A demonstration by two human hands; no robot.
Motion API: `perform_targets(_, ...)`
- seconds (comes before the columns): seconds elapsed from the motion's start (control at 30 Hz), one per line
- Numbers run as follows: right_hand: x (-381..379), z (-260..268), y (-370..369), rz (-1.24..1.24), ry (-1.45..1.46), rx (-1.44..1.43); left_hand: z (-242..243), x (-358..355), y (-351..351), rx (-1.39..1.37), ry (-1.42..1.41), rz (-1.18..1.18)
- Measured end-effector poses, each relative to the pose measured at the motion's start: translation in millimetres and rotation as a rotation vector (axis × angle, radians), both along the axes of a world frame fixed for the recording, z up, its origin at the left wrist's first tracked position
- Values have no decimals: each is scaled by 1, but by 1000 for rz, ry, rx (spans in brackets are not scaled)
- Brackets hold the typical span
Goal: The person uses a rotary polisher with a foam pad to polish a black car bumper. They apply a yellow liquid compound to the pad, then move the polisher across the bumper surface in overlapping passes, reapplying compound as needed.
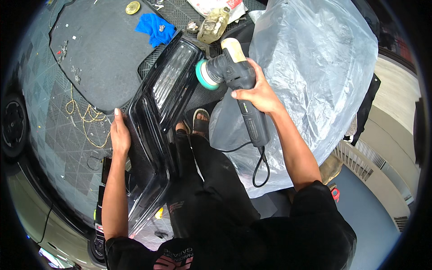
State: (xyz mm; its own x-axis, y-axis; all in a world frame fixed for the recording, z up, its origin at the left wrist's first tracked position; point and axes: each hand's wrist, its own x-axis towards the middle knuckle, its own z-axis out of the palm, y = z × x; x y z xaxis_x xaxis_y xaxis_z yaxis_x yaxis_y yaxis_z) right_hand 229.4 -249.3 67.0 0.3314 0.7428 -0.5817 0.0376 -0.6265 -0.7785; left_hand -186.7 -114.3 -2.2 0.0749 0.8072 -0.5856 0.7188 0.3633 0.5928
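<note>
A black car headlight assembly with a glossy clear lens (pixel 175 76) stands tilted against my leg. My left hand (pixel 120 135) rests against its outer left side, thumb up; how firmly the fingers hold it cannot be seen. My right hand (pixel 261 89) grips the body of a black corded polisher (pixel 241 72) with a worn pale cover on its head. The polisher's green and white foam pad (pixel 207 75) faces the lens near its right edge; whether it touches I cannot tell. The cord (pixel 266 168) loops below the handle.
Crumpled clear plastic sheeting (pixel 303 67) lies at the right. A dark mat (pixel 104 50), a blue cloth (pixel 156 28), a cloudy plastic bottle (pixel 214 25) and a gold lid (pixel 132 7) are at the top. Yellow string (pixel 88 116) trails over the floor grating. A car (pixel 50 219) stands at lower left.
</note>
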Motion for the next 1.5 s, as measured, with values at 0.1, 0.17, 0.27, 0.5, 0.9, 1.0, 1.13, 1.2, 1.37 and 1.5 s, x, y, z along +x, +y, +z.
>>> perform_targets(0.1,7,-13,7,25,-80,12,0,1,-1,15,22,-3)
perform_targets(0.17,11,-18,12,33,-126,16,0,4,-1,32,-6,28)
perform_targets(0.27,8,-15,12,0,-37,25,2,6,1,43,30,3)
perform_targets(0.5,-28,12,-20,140,-158,27,-5,4,5,42,91,20)
perform_targets(0.9,-105,60,-59,163,-97,-88,-8,7,11,34,72,20)
perform_targets(1.0,-123,69,-63,186,-153,-73,-6,9,7,31,80,27)
perform_targets(1.13,-138,80,-70,241,-110,-53,-1,12,4,52,71,28)
perform_targets(1.2,-141,85,-73,269,-97,-46,0,14,4,47,68,31)
perform_targets(1.37,-151,91,-81,359,-184,15,0,15,3,84,49,29)
perform_targets(1.5,-159,99,-93,403,-236,12,-2,13,4,118,33,13)
